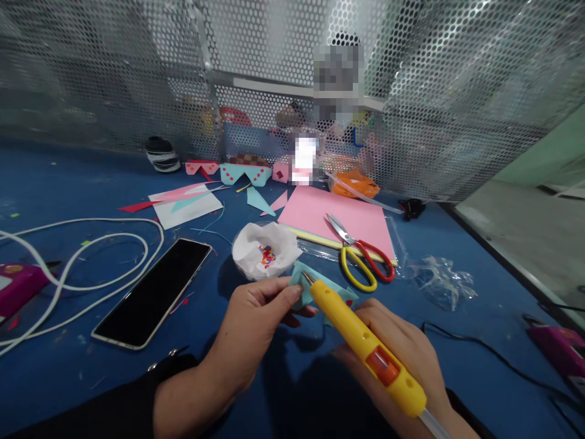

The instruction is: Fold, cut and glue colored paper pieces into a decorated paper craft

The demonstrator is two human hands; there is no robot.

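Observation:
My left hand [256,329] pinches a folded light-blue paper piece [297,297] between thumb and fingers. Wrapped round a yellow glue gun [351,323] is my right hand [402,341]; the gun has an orange switch, and a clear stick comes out of its rear. Its metal tip lies over the blue paper, close to my left thumb; whether it touches, I cannot tell. A small red mark shows on the paper's right part. Just beyond my left hand sits a bowl [240,259] lined with white paper, with small coloured bits [266,256] in it.
Red-and-yellow scissors [361,251] lie open on pink paper sheets [311,210]. At left are a phone [153,292] and a white cable [141,244]. Paper glasses [245,175] stand by the perforated metal screen [269,42]. Crumpled plastic [445,283] and a black cord [479,350] lie right.

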